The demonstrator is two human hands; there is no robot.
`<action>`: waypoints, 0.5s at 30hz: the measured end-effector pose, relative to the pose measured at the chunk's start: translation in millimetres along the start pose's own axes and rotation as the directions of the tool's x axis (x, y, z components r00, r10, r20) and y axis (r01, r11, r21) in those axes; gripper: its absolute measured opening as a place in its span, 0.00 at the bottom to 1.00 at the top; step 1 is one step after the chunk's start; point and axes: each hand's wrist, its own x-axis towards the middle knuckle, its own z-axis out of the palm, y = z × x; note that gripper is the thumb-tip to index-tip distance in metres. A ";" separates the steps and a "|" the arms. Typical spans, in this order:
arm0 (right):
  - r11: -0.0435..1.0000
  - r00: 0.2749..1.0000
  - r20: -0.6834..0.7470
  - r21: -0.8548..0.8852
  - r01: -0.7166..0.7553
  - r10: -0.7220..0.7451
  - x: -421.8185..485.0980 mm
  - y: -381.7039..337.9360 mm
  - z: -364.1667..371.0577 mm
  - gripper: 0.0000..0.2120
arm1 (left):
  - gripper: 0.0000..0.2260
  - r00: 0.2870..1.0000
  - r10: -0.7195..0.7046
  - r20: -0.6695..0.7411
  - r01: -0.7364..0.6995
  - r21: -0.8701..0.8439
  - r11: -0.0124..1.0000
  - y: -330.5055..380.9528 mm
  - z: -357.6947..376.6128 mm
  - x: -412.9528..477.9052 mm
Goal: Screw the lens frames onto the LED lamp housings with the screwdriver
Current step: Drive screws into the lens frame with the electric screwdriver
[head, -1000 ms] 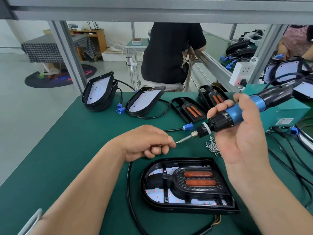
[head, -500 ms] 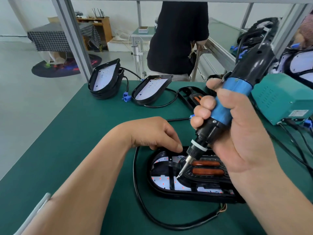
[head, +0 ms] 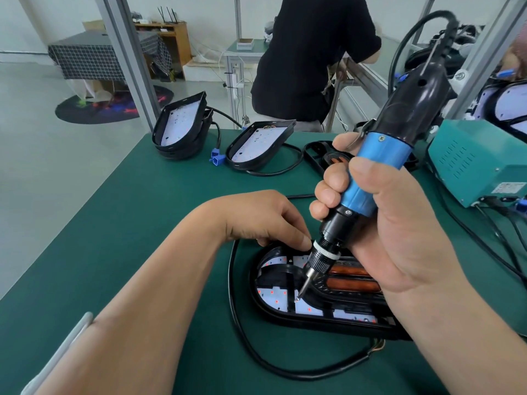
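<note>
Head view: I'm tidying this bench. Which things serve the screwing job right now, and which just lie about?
In use: screwdriver in right hand; lamp housing and lens frame, steadied by left hand.
Lying about: stacked housings, single housing, spare lens frame at the back.

The worktop (head: 128, 223) was dark green. The screwdriver (head: 376, 172) had a bright blue grip between black ends. The lamp housing (head: 285, 319) was black, its board (head: 272, 297) white with red dots; the lens frame (head: 281, 273) black with two orange strips. The power box (head: 479, 166) was teal, a far cloth (head: 85, 61) dark with a pale check
</note>
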 end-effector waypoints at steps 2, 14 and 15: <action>1.000 1.000 0.018 -0.006 0.002 -0.002 -0.2 0.5 0.6 0.13 | 0.09 1.000 0.001 -0.003 -0.001 -0.008 1.000 0.7 0.2 0.1; 1.000 0.999 0.054 -0.028 0.005 -0.003 -0.4 3.8 3.4 0.17 | 0.09 1.000 0.023 -0.005 -0.023 -0.051 0.998 1.4 1.6 -0.1; 0.999 0.998 0.058 -0.034 0.005 -0.003 -0.5 4.1 3.6 0.17 | 0.10 1.000 0.028 -0.004 -0.028 -0.047 0.999 1.1 1.4 -0.2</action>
